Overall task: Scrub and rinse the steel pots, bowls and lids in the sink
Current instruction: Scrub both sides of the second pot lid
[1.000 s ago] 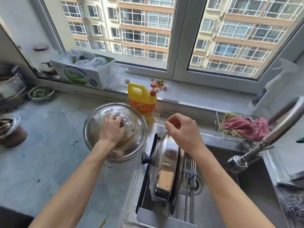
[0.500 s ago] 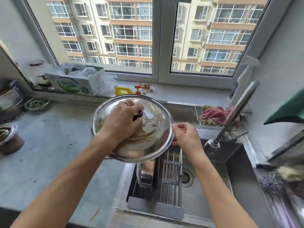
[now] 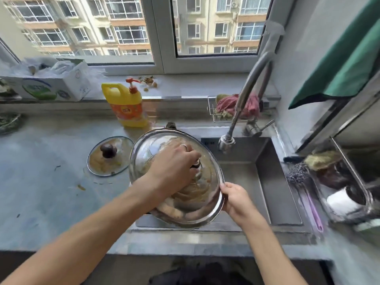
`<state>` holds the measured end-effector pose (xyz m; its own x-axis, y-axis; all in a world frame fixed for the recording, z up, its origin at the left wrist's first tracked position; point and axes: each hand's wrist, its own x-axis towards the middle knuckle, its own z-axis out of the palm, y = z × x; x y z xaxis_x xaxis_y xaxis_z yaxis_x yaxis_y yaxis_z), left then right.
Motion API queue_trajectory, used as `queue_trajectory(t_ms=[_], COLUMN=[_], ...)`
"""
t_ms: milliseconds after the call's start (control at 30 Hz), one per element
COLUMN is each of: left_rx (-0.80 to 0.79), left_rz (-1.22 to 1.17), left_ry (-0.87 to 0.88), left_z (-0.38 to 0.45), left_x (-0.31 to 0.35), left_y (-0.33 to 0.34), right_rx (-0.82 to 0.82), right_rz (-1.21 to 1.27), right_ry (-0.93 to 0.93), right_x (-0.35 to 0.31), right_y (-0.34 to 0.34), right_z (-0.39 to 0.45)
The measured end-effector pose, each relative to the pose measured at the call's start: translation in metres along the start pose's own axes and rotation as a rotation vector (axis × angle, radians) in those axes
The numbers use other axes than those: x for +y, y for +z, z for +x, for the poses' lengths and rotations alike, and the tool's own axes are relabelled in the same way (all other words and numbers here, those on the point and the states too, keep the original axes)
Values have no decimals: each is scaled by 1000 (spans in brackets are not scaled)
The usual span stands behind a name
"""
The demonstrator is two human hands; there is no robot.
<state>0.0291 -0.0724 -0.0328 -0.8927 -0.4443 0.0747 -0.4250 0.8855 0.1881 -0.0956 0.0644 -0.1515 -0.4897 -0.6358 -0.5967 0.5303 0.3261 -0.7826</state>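
Note:
A large round steel lid (image 3: 207,210), smeared with brown residue, hangs tilted over the left part of the sink (image 3: 267,182). My left hand (image 3: 174,167) grips its dark knob from above. My right hand (image 3: 234,196) pinches the lid's right rim. A smaller glass lid (image 3: 102,163) with a dark knob lies flat on the counter, just left of the steel lid. The steel lid hides what is in the sink below it.
The faucet head (image 3: 226,141) hangs over the sink's back edge. A yellow detergent bottle (image 3: 127,105) stands behind the lids. A wire rack with a pink cloth (image 3: 228,103) is at the back. Steel wool (image 3: 298,171) and a brush lie on the sink's right.
My left hand has lifted the steel lid off the counter and carried it right, over the sink. My right hand has taken hold of its rim. The glass lid now shows.

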Motion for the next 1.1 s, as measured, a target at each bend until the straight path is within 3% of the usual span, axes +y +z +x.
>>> queue_trajectory(t_ms=[167, 267, 367, 467, 567, 633, 667, 767, 867, 1100], left_rx=[-50, 105, 278, 132, 31, 109, 137, 132, 95, 8], left_rz=[-24, -161, -303, -725, -1230, -1347, -1363, -1393, -1398, -1387], left_ry=[48, -11, -299, -718, -964, -1041, -1070, -1090, -1051, -990], left_z=[8, 1, -6, -3, 14, 28, 32, 44, 53, 73], left_x=[41, 55, 66, 64, 71, 82, 85, 98, 113, 142], left_y=[40, 65, 95, 122, 138, 146, 147, 156, 161, 155], right_rx=[143, 274, 348, 360, 399, 370, 370, 608, 722, 739], right_rz=[115, 188, 265, 319, 289, 64, -185, -859, -1086, -1358], right_ry=[75, 93, 97, 102, 182, 193, 159, -37, -175, -135], right_x=[25, 34, 42, 44, 44, 42, 39, 22, 9, 8], right_y=[-54, -87, -118, -132, -147, -160, -164, -190, -213, -240], right_z=[4, 12, 18, 22, 26, 28, 26, 14, 16, 49])
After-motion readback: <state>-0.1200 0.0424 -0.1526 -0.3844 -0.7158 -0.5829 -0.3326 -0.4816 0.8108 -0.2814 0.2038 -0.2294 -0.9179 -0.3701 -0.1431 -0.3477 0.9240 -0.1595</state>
